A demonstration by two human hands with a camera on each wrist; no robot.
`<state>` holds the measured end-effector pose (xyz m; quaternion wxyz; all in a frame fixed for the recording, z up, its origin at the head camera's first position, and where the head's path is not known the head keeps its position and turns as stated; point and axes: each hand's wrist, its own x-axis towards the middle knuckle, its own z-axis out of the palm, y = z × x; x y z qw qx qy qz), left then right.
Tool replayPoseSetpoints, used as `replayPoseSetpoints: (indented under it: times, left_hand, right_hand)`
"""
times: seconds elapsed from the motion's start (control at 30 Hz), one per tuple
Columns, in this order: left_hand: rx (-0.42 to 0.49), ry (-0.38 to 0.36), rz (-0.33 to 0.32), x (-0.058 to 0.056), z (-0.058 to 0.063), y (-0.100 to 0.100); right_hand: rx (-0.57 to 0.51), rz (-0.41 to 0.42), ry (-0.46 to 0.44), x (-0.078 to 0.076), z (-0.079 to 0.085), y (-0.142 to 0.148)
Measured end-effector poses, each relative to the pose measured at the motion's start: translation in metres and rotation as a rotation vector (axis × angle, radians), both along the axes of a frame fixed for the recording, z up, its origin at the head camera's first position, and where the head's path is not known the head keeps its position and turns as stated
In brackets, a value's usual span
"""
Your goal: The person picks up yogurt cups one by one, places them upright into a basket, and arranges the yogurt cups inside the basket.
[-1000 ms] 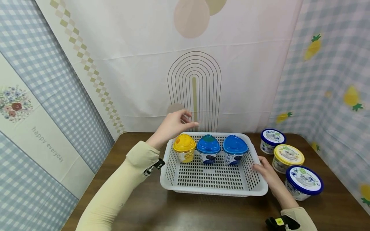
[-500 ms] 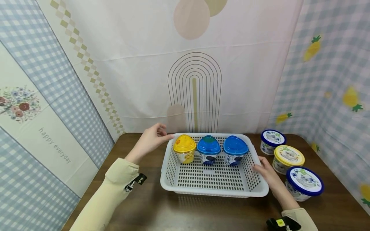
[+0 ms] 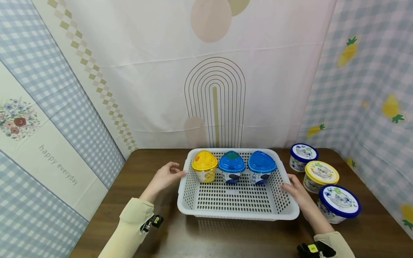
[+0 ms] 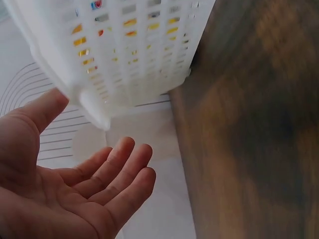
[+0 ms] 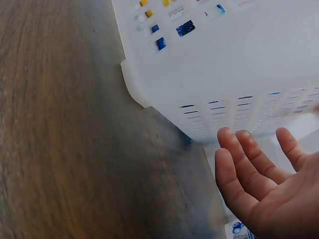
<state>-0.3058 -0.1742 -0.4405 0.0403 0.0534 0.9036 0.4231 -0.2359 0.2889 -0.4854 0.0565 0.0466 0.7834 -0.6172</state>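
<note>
A white perforated plastic basket [image 3: 232, 213] sits on the table. Along its back stand three lidded cups: a yellow-lidded cup [image 3: 205, 166], a blue-lidded cup with a dark green patch [image 3: 231, 166] and a plain blue-lidded cup [image 3: 261, 166]. At the basket's left rim is my left hand [image 3: 164, 178], fingers loosely bent outside the wall and thumb tip close to the rim; the left wrist view shows nothing in its palm. My right hand [image 3: 298, 191] holds the right rim, thumb over the edge and fingers outside; contact of those fingertips is unclear in the right wrist view.
Three round tubs stand to the right of the basket: a small blue-lidded tub [image 3: 303, 157], a yellow-lidded tub [image 3: 321, 175] and a larger blue-lidded tub [image 3: 338, 203], close to my right forearm. The brown table [image 3: 155, 157] backs onto a patterned cloth [image 3: 155, 89].
My left hand has moved from above the yellow-lidded cup leftward and down to the basket's left rim. My right hand stays at the right rim, and the basket and cups keep their places.
</note>
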Motion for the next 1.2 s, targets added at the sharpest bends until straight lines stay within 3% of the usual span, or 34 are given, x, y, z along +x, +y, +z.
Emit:
replayPoseSetpoints:
  times: [0.23, 0.43, 0.77, 1.0, 1.2]
  left_hand:
    - [0.037, -0.002, -0.009, 0.004, -0.010, 0.008]
    - [0.088, -0.037, -0.036, 0.015, -0.013, 0.011]
    - [0.183, 0.017, -0.059, 0.022, -0.023, 0.016]
    - [0.229, 0.040, -0.024, 0.023, -0.029, 0.020]
    - [0.345, 0.028, 0.034, 0.023, -0.035, 0.025]
  right_hand:
    - [-0.001, 0.017, 0.009, 0.003, 0.000, -0.001]
    - [-0.019, -0.005, -0.011, 0.000, -0.002, -0.003]
    - [-0.022, 0.003, -0.024, -0.005, -0.002, 0.001]
    - [-0.019, 0.005, -0.018, -0.001, -0.003, 0.000]
    - [-0.022, 0.011, -0.021, 0.002, -0.003, 0.001]
